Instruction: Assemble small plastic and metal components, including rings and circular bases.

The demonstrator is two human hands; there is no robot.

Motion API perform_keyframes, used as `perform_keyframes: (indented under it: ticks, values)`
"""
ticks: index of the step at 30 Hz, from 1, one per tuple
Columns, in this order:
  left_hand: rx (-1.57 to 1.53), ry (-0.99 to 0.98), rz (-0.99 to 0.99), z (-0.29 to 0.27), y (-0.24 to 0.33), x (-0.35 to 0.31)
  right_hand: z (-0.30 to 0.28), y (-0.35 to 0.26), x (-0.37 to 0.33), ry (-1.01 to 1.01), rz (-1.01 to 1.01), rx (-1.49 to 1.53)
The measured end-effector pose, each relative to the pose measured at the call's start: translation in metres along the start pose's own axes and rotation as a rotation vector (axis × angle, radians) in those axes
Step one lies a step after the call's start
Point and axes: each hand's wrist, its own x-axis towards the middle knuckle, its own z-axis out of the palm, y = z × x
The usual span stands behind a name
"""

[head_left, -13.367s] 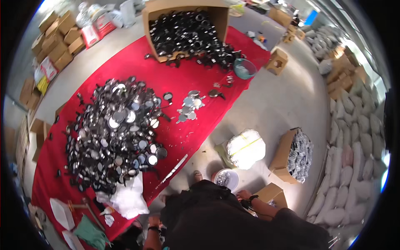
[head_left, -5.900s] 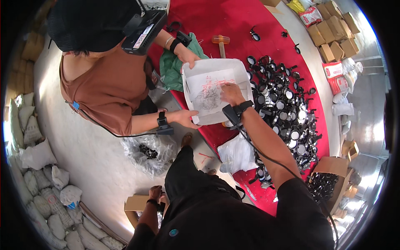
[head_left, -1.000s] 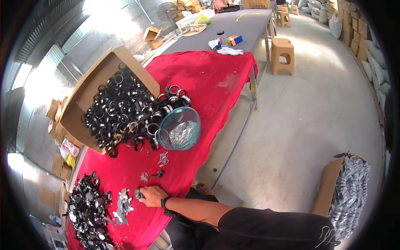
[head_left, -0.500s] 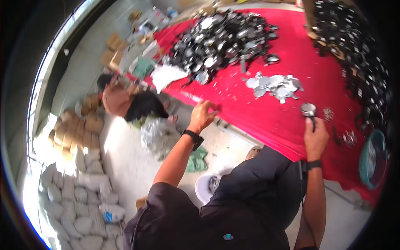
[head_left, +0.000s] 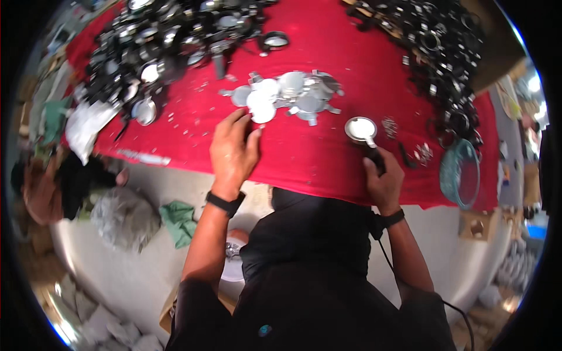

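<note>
My right hand (head_left: pixel 385 180) grips a round silver-faced piece (head_left: pixel 359 128) by its dark handle-like part, holding it over the red cloth. I cannot make out its exact kind. My left hand (head_left: pixel 233 149) has its fingers apart, with the fingertips at the near left side of a small heap of flat silver discs with tabs (head_left: pixel 310 104). No disc shows in its grasp.
A large pile of black and silver round pieces (head_left: pixel 170 44) covers the table's far left. More black parts (head_left: pixel 430 41) lie far right. Small metal bits (head_left: pixel 422 153) and a teal basket (head_left: pixel 459 174) stand near the right edge. A white bag (head_left: pixel 88 126) lies at left.
The view has turned, so the table sits more squarely ahead. My left hand has moved from the table's front edge to the disc heap. My right hand keeps holding the round piece.
</note>
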Motion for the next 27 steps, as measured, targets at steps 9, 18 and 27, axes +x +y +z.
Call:
perform_keyframes:
  ticks: [9,18,27]
  values:
    - [0.038,-0.056,0.017,0.014,0.007,-0.002,-0.003,0.009,-0.004,0.131,0.2,0.032]
    - [-0.106,-0.133,-0.066,-0.002,0.009,0.005,-0.012,0.018,-0.008,0.135,0.19,0.137]
    - [-0.355,-0.43,-0.118,0.053,0.145,0.032,-0.038,0.054,-0.033,0.227,0.206,0.232]
